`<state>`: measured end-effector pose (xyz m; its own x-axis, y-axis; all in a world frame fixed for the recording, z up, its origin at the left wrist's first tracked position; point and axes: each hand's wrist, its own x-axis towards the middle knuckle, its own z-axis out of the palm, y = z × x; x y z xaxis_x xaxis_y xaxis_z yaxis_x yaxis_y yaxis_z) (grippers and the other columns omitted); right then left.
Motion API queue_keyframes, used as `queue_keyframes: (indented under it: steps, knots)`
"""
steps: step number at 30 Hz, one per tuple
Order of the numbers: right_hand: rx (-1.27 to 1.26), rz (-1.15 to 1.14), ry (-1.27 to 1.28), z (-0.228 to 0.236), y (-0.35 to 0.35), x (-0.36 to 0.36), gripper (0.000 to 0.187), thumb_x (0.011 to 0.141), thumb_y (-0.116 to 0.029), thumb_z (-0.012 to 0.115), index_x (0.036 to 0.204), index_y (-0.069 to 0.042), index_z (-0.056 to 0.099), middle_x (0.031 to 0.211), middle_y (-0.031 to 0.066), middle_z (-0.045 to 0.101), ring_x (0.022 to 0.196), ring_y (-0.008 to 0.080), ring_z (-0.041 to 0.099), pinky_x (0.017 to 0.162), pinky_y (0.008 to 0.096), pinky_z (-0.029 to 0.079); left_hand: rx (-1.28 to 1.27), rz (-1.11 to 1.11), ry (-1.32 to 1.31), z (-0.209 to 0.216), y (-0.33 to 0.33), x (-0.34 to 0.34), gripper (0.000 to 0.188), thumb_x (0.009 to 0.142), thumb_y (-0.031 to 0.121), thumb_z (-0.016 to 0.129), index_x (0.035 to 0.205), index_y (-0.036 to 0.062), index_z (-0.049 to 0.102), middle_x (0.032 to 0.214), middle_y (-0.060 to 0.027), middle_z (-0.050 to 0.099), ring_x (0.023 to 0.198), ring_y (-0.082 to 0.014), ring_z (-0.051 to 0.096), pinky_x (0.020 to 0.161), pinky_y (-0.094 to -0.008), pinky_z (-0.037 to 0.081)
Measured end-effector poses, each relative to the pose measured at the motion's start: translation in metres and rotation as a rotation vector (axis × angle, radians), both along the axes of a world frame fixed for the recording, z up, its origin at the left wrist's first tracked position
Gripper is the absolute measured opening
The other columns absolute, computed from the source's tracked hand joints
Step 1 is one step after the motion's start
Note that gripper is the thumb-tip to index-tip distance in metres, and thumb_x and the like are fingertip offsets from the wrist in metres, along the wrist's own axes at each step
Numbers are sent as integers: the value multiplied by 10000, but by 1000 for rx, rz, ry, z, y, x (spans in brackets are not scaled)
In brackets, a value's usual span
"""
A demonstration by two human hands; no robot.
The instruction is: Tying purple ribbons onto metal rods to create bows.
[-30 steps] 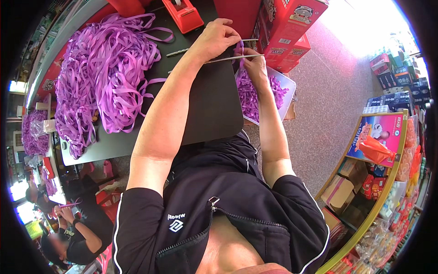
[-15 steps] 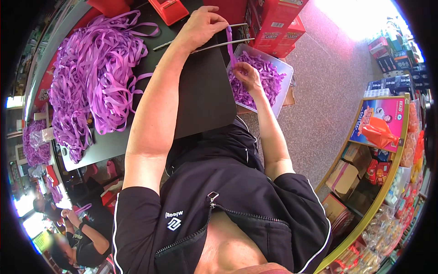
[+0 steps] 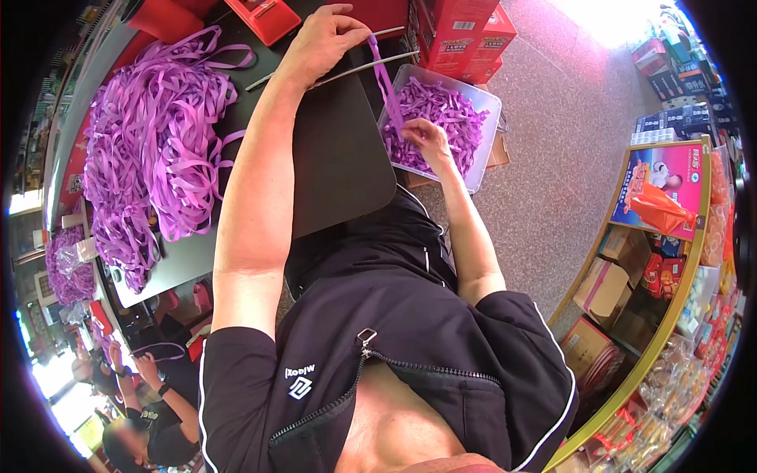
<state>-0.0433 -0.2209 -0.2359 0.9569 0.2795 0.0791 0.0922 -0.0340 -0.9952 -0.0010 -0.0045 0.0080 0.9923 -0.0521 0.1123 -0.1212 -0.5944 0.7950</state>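
My left hand [image 3: 322,46] reaches over the dark table and pinches the upper end of a purple ribbon strip [image 3: 383,80] between thumb and fingers. Two thin metal rods [image 3: 367,65] lie beside and under that hand; the strip crosses the nearer one, and I cannot tell whether it loops round it. The strip slants down to my right hand [image 3: 427,142], whose fingers are closed at its lower end. That hand is over a whitish plastic bin [image 3: 490,118] full of short purple ribbon pieces [image 3: 449,118].
A big heap of long purple ribbons [image 3: 169,134] covers the left of the table [image 3: 343,158]. Red boxes [image 3: 465,43] stand behind the bin, and a red case [image 3: 264,17] lies at the far edge. Shelves [image 3: 607,292] line the right. Another person [image 3: 158,418] handles ribbon at lower left.
My right hand has drawn down, farther from my left hand, and more of the strip shows between them. The view has shifted slightly. The other person's hands have lifted apart with a ribbon loop.
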Motion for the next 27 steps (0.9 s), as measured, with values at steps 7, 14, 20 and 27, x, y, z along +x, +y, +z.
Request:
queue_keyframes:
  steps: [7,14,20,27]
  knots:
    - [-28,-363,66,6,11,21,156,804,-163,644,903,-46,617,810,58,670,758,152,637,699,269,486,-53,15,-12,-4,1,1,212,832,201,639,936,20,674,1330,-73,430,827,-111,555,757,-252,450]
    - [-279,-347,79,-12,31,36,188,762,-186,656,896,-57,681,833,105,684,812,205,661,739,305,496,-97,23,12,-6,3,0,219,836,198,638,946,12,670,1329,-65,430,771,-93,552,743,-246,451]
    - [-4,-239,386,-55,46,38,208,739,-196,699,856,-24,692,765,47,669,708,125,602,672,262,458,-31,6,-40,-3,1,1,214,836,197,639,960,26,678,1330,-65,434,1013,-134,533,835,-261,436]
    - [6,-207,360,-53,67,27,178,767,-176,691,871,-34,661,776,70,668,737,155,624,682,287,469,-21,-11,-43,-5,2,1,207,834,198,639,964,43,687,1334,-71,432,1148,-172,470,936,-282,384]
